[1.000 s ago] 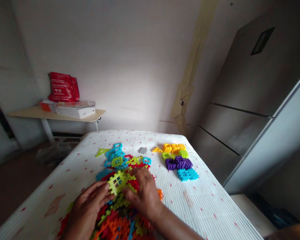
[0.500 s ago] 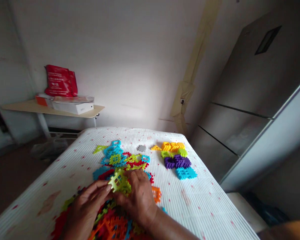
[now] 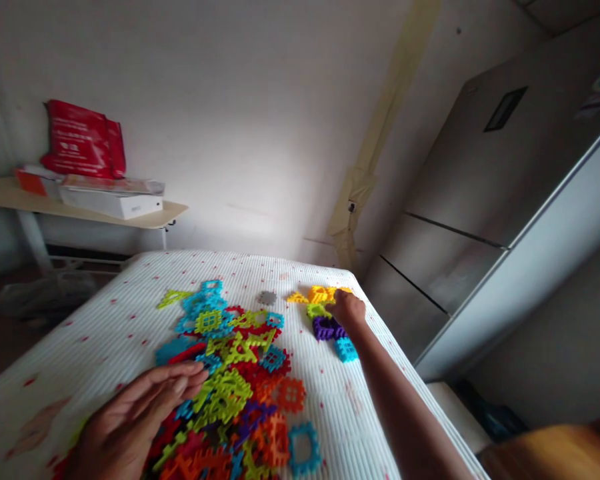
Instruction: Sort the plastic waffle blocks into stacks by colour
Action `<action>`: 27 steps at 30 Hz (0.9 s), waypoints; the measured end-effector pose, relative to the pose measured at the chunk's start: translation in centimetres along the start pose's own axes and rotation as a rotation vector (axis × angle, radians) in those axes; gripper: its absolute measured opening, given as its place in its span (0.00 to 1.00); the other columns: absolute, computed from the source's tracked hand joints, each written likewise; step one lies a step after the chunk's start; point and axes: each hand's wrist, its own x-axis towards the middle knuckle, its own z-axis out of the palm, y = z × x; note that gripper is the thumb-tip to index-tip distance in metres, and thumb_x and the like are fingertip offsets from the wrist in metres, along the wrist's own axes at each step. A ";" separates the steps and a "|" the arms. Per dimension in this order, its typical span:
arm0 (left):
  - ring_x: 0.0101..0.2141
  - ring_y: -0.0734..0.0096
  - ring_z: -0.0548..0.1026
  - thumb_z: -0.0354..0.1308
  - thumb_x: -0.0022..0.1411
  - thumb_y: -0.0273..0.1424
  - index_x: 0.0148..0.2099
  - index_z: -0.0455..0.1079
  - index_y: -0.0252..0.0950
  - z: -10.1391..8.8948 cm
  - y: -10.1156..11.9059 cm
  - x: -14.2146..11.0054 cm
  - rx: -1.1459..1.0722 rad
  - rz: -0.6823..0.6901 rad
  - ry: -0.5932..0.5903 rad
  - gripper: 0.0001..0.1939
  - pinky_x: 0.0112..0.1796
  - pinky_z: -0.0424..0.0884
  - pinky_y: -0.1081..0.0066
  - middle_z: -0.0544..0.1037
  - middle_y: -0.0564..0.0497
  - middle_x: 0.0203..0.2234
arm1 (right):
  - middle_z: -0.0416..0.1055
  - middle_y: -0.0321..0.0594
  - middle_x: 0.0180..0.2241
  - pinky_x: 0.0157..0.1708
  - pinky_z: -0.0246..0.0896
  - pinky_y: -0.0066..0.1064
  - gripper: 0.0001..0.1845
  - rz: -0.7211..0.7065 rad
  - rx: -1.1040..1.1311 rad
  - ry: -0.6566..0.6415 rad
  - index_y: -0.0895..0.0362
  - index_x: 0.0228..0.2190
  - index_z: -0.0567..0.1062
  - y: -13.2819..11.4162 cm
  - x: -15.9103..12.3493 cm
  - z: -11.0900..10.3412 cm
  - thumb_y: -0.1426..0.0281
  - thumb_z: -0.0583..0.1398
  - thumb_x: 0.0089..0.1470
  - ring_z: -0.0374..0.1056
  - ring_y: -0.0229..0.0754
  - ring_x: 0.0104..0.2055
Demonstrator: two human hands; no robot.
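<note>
The left hand [image 3: 133, 420] is laid open on the counter [image 3: 85, 320], just beside the large unsorted heap of plastic waffle blocks [image 3: 225, 393], where most pieces are left. The right hand [image 3: 347, 310] is placed at the smaller colour-sorted stacks [image 3: 324, 328]; it appears closed, but a held block cannot be confirmed.

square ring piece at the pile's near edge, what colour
The ring piece is blue, clearest in the head view.

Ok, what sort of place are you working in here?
Probably a plain room in a home: a tall steel refrigerator stands at the right, and a narrow shelf holds boxes and a red bag.
</note>
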 end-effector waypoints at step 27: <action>0.44 0.60 0.76 0.66 0.44 0.44 0.39 0.75 0.40 -1.0 -1.3 0.8 -0.128 -0.075 -0.032 0.20 0.41 0.73 0.77 0.82 0.50 0.38 | 0.72 0.53 0.42 0.40 0.56 0.37 0.16 0.073 -0.061 0.198 0.60 0.42 0.72 1.6 1.4 1.0 0.64 0.51 0.58 0.64 0.51 0.48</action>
